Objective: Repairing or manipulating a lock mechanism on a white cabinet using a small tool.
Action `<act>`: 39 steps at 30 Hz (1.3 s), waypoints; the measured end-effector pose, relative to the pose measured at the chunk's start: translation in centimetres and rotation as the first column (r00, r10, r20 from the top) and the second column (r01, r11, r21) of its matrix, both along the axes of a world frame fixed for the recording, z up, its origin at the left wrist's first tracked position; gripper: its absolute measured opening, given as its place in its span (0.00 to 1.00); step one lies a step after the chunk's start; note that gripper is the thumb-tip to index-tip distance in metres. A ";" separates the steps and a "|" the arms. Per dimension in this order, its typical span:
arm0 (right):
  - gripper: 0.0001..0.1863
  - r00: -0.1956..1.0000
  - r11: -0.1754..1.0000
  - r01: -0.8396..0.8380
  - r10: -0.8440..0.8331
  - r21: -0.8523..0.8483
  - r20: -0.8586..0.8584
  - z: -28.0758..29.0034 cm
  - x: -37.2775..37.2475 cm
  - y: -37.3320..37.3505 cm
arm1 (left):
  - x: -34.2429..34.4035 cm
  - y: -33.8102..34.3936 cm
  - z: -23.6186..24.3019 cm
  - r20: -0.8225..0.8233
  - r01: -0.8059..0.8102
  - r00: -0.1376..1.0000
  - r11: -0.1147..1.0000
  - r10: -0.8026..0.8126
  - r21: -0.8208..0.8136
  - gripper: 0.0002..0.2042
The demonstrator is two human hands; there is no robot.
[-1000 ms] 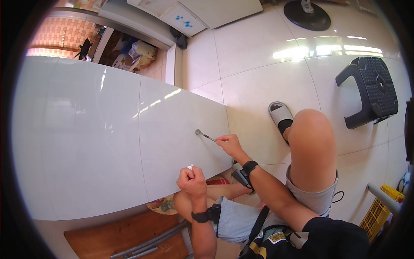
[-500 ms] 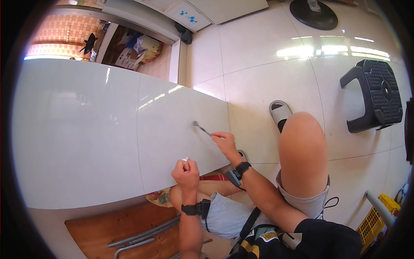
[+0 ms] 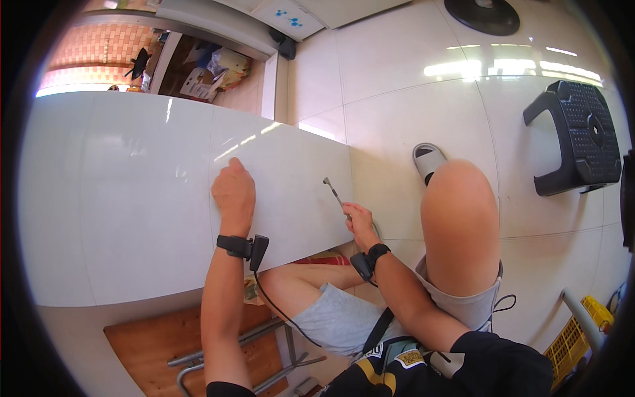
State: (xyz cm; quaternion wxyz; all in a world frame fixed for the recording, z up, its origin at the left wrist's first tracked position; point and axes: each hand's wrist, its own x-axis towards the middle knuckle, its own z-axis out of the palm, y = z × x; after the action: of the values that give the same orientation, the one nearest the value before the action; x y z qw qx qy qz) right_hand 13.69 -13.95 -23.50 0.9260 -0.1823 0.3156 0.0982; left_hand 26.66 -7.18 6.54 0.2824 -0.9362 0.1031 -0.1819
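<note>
My right hand is closed round the lower end of a slim metal tool with a small dark head. The tool points up and left over the glossy white table, near its right edge; its exact kind is too small to make out. Further left, my left hand is a fist with its back turned up, over the table or resting on it. What its fingers hold, if anything, is hidden. Black straps with small dark devices circle both wrists.
A black plastic stool stands on the tiled floor at the right. Below the table's near edge is a brown wooden board with metal tubes. A yellow basket sits at the lower right, and a round black base at the far right.
My left fist has moved away from the near edge, up and left across the table; the bit of white that showed in it is out of sight. The right hand and tool shifted slightly right.
</note>
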 end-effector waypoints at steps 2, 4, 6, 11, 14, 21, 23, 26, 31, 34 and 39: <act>0.13 0.999 0.999 0.034 -0.034 0.023 -0.016 -0.2 0.1 -0.5 | 0.3 0.7 -2.7 -0.057 0.036 0.998 0.996 -0.032 0.077 0.05; 0.16 0.999 0.997 0.045 -0.043 0.066 -0.031 -0.4 0.2 -0.9 | -0.6 1.0 -6.3 -0.235 0.108 0.968 0.990 -0.084 0.092 0.04; 0.15 0.997 0.994 0.063 -0.059 0.086 -0.041 -0.7 0.6 -1.0 | -1.1 1.1 -9.6 -0.285 0.125 0.954 0.989 -0.098 0.079 0.04; 0.14 0.995 0.992 0.078 -0.071 0.102 -0.066 -0.1 0.3 -1.3 | -2.7 1.2 -15.4 -0.405 0.146 0.909 0.986 -0.100 0.085 0.03; 0.14 0.996 0.994 0.061 -0.054 0.095 -0.073 -0.3 0.4 -0.7 | -3.2 3.0 -17.2 -0.481 0.155 0.871 0.984 -0.097 0.082 0.03; 0.14 0.996 0.990 0.069 -0.062 0.119 -0.062 -0.5 0.4 -1.0 | -5.8 2.5 -12.5 -0.513 0.002 0.857 0.998 -0.037 -0.069 0.04; 0.15 0.998 0.992 0.055 -0.049 0.112 -0.049 -0.5 0.8 -1.1 | -7.4 1.5 -10.3 -0.500 -0.036 0.866 0.992 -0.030 -0.122 0.04; 0.14 1.000 0.999 -0.019 0.019 0.043 0.021 0.9 1.1 -0.8 | -10.4 1.5 -8.0 -0.524 -0.097 0.850 0.961 -0.056 -0.260 0.06; 0.12 0.908 0.943 -0.284 0.322 -0.173 0.268 2.3 1.1 -0.3 | -14.0 3.5 -9.9 -0.414 -0.172 0.906 0.820 -0.085 -0.545 0.11; 0.12 0.886 0.902 -0.294 0.382 -0.316 0.265 2.4 1.0 -0.7 | -15.1 4.0 -10.8 -0.398 -0.212 0.914 0.753 -0.072 -0.623 0.12; 0.12 0.844 0.856 -0.296 0.442 -0.425 0.303 5.8 2.2 -1.3 | -14.3 3.6 -10.0 -0.280 -0.177 0.956 0.575 -0.094 -0.798 0.14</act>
State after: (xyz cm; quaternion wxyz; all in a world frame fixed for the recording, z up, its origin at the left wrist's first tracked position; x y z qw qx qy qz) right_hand 15.90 -15.28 -17.70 0.8828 -0.4234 0.0958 0.1794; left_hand 12.34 -3.60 -3.42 -0.1944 -0.9786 0.0257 -0.0620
